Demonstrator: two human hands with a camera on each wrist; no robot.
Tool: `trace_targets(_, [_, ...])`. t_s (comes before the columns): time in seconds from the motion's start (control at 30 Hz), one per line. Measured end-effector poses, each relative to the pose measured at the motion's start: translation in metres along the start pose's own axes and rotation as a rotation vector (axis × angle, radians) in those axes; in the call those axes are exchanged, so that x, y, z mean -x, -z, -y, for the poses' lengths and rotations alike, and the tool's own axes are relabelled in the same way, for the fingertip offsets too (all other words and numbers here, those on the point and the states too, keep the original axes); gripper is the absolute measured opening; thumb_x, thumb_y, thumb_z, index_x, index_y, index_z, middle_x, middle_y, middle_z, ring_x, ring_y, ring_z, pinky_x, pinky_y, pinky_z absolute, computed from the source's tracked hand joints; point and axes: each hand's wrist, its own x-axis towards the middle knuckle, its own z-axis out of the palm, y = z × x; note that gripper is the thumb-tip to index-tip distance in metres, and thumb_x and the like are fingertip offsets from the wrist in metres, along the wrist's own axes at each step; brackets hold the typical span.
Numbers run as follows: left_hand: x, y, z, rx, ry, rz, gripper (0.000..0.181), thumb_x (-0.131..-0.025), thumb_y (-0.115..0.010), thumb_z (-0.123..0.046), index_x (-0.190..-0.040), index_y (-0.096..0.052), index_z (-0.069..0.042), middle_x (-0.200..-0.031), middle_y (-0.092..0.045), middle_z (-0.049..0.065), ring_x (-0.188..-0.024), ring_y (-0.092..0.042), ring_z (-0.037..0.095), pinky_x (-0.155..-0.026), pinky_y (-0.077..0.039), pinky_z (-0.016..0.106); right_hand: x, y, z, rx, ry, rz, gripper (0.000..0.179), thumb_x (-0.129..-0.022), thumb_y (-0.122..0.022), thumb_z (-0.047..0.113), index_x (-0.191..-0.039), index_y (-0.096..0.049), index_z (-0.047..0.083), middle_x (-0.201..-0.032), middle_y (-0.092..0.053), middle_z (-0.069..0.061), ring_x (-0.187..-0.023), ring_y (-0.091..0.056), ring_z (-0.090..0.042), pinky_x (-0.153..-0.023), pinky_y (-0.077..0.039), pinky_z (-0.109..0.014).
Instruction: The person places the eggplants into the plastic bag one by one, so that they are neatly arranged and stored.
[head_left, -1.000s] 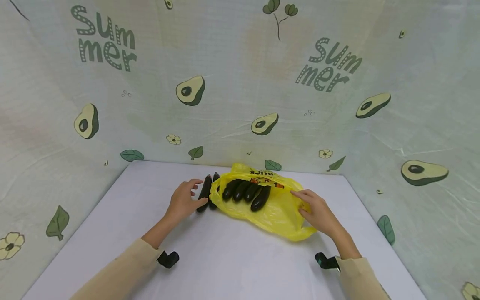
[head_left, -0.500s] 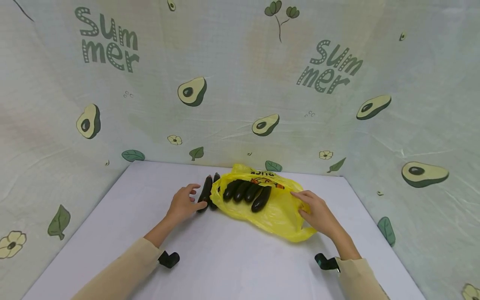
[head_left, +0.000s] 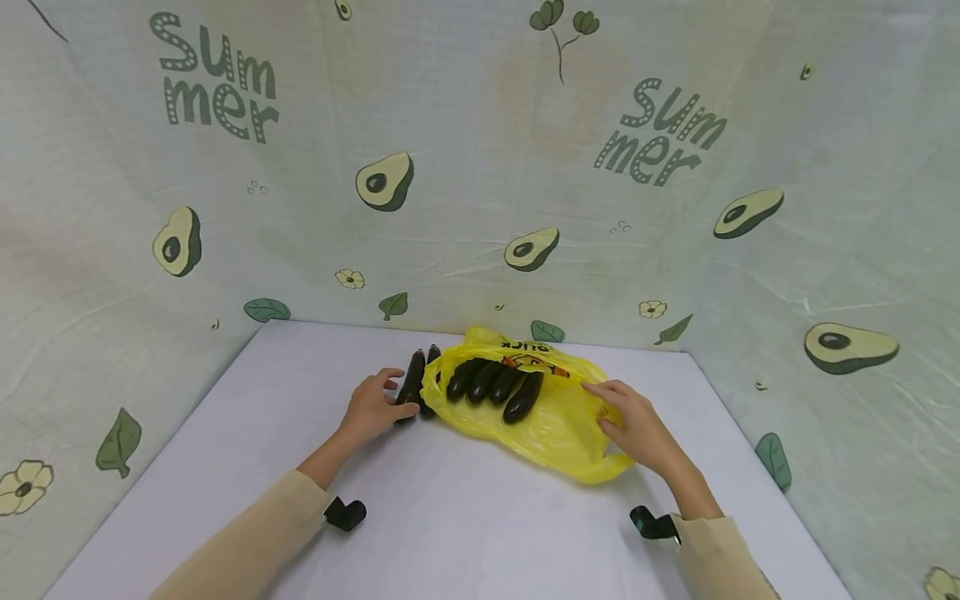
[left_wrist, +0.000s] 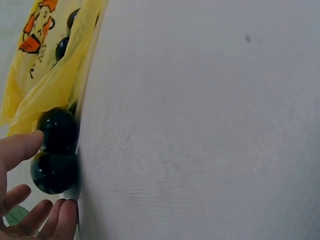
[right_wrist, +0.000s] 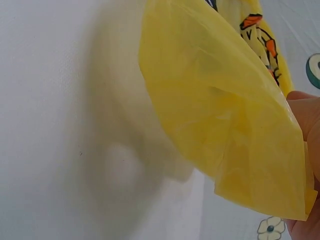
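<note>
A yellow plastic bag (head_left: 562, 437) lies on the table with its mouth spread, and several dark eggplants (head_left: 523, 398) rest inside it. Two more eggplants lie side by side just left of the bag: an outer one (head_left: 412, 379) and an inner one (head_left: 433, 356), the latter partly covered by the bag's edge. My left hand (head_left: 371, 407) reaches around this pair with fingers loosely bent. In the left wrist view its thumb is right at the inner eggplant (left_wrist: 57, 131), and its fingertips lie beside the outer eggplant (left_wrist: 54, 173). My right hand (head_left: 637, 421) holds the bag's right rim between thumb and fingers.
The white table (head_left: 480, 533) extends in front of the bag and to both sides. A patterned cloth (head_left: 450, 100) with avocado prints hangs behind and along the sides. A black wrist camera (head_left: 347, 514) sits at the left cuff, another (head_left: 652, 522) at the right.
My left hand has shifted slightly right, its thumb a little further in at the eggplant pair. The right hand and the bag have stayed in place.
</note>
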Motion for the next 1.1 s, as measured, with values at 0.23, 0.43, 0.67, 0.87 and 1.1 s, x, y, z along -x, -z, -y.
trace_targets(0.23, [-0.002, -0.002, 0.001, -0.007, -0.012, 0.009, 0.072, -0.089, -0.087, -0.024, -0.15, -0.056, -0.004, -0.132, -0.065, 0.024, -0.112, -0.069, 0.038, -0.092, -0.058, 0.052, -0.001, 0.0, -0.001, 0.01, -0.003, 0.0, 0.066, -0.088, -0.078, -0.011, -0.149, -0.062, 0.006, -0.13, -0.065, -0.012, -0.112, -0.064, -0.028, -0.097, -0.059, -0.049])
trace_targets(0.43, [-0.003, -0.001, 0.0, -0.013, 0.028, 0.029, 0.07, -0.09, -0.086, -0.026, -0.15, -0.056, -0.006, -0.132, -0.067, 0.022, -0.121, -0.065, 0.039, -0.097, -0.056, 0.054, -0.001, 0.0, -0.001, 0.011, -0.013, 0.002, 0.066, -0.087, -0.079, -0.011, -0.149, -0.062, 0.007, -0.131, -0.065, -0.012, -0.113, -0.064, -0.028, -0.098, -0.058, -0.049])
trace_targets(0.67, [-0.003, 0.001, -0.001, 0.006, 0.075, 0.044, 0.066, -0.091, -0.084, -0.025, -0.15, -0.059, -0.009, -0.133, -0.067, 0.021, -0.119, -0.067, 0.037, -0.095, -0.057, 0.051, 0.0, 0.0, 0.0, 0.004, -0.015, 0.003, 0.067, -0.088, -0.078, -0.011, -0.149, -0.061, 0.007, -0.131, -0.065, -0.012, -0.113, -0.063, -0.028, -0.098, -0.058, -0.049])
trace_targets(0.87, [-0.003, 0.004, 0.003, -0.006, 0.08, 0.045, 0.063, -0.093, -0.081, -0.023, -0.15, -0.059, -0.008, -0.135, -0.066, 0.022, -0.12, -0.066, 0.037, -0.095, -0.057, 0.051, 0.0, 0.001, 0.001, 0.004, -0.016, 0.004, 0.065, -0.088, -0.078, -0.011, -0.149, -0.062, 0.007, -0.13, -0.065, -0.012, -0.113, -0.063, -0.028, -0.098, -0.058, -0.049])
trace_targets(1.1, [-0.001, 0.012, 0.002, -0.005, 0.085, 0.029, 0.062, -0.094, -0.08, -0.023, -0.151, -0.058, -0.01, -0.137, -0.066, 0.022, -0.12, -0.066, 0.037, -0.093, -0.059, 0.049, -0.001, 0.001, 0.002, 0.005, -0.009, -0.003, 0.065, -0.087, -0.078, -0.011, -0.148, -0.062, 0.006, -0.129, -0.065, -0.012, -0.113, -0.064, -0.029, -0.098, -0.058, -0.05])
